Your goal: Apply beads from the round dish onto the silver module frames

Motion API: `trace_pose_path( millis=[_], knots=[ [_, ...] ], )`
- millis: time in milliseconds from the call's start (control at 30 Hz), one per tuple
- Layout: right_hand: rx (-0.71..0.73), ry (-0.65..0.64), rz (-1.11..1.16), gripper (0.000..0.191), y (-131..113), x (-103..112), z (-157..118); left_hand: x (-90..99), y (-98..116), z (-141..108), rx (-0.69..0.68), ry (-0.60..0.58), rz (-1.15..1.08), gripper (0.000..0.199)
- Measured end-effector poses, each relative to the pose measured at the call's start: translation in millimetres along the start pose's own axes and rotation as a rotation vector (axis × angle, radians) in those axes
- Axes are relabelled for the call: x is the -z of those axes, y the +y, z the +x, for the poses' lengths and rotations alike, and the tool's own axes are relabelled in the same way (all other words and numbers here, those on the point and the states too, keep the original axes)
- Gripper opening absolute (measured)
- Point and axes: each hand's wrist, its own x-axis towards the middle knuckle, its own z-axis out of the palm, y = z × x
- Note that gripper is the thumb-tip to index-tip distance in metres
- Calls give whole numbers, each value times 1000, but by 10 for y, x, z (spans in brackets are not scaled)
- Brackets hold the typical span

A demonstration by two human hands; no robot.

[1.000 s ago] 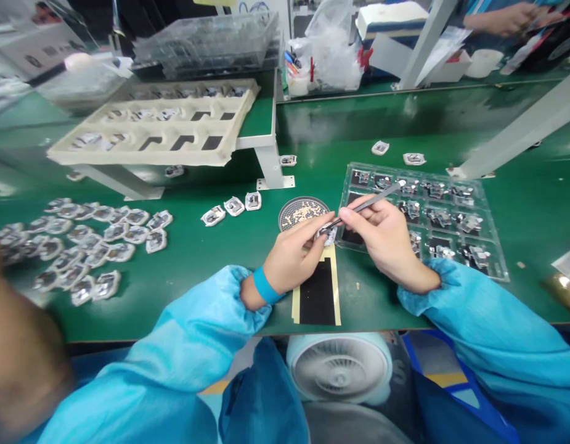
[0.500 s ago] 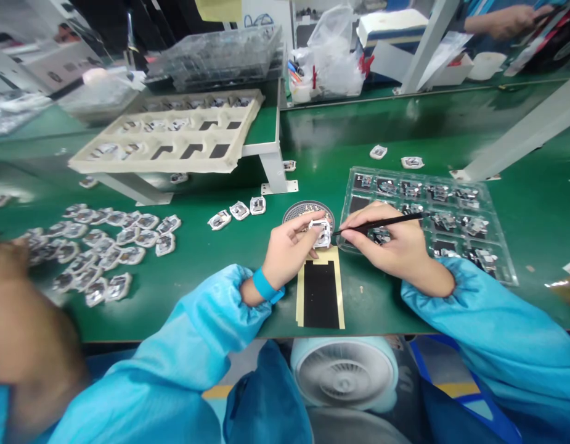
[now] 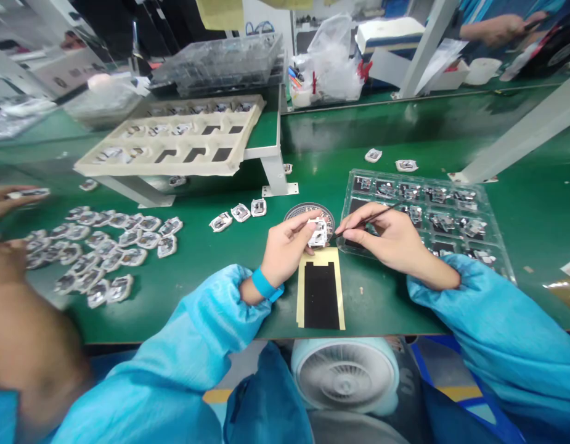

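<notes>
My left hand [image 3: 285,250] pinches a small white-framed electronic part [image 3: 318,233] between thumb and fingers, with its inner face turned up. In my right hand [image 3: 393,240] is a thin pair of black tweezers [image 3: 378,214], its tip just to the right of the part. Whether the tip touches the part or holds anything is too small to tell. Below the part lies a black adhesive sheet [image 3: 321,296] on yellow backing. Partly hidden behind my left hand is a round grey dish [image 3: 299,211] with small pieces. A clear compartment tray [image 3: 501,243] of small parts lies beyond my right hand.
Many similar white-framed parts [image 3: 111,259] lie at the left, near a co-worker's hand [image 3: 7,200]. A few more parts [image 3: 241,213] lie ahead. A beige moulded tray [image 3: 169,166] rests on a raised shelf; metal legs [image 3: 274,176] stand on the bench.
The tweezers in my right hand have turned, so their back end now points farther away and upward. The part in my left hand has tilted slightly. At the left, a co-worker's hand appears with a white-framed part.
</notes>
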Motion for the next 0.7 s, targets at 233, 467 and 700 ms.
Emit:
trace_pose_path(
  millis=[233, 467, 700],
  knots=[
    [35, 197, 135, 41, 107, 386, 174, 31, -10, 9, 54, -53, -147, 45],
    [-106, 349, -675, 39, 299, 807, 240, 57, -28, 14, 84, -128, -120, 53],
    [-360, -18, -1006, 29, 303, 935, 116, 53, -30, 13, 160, -97, -79, 42]
  ],
)
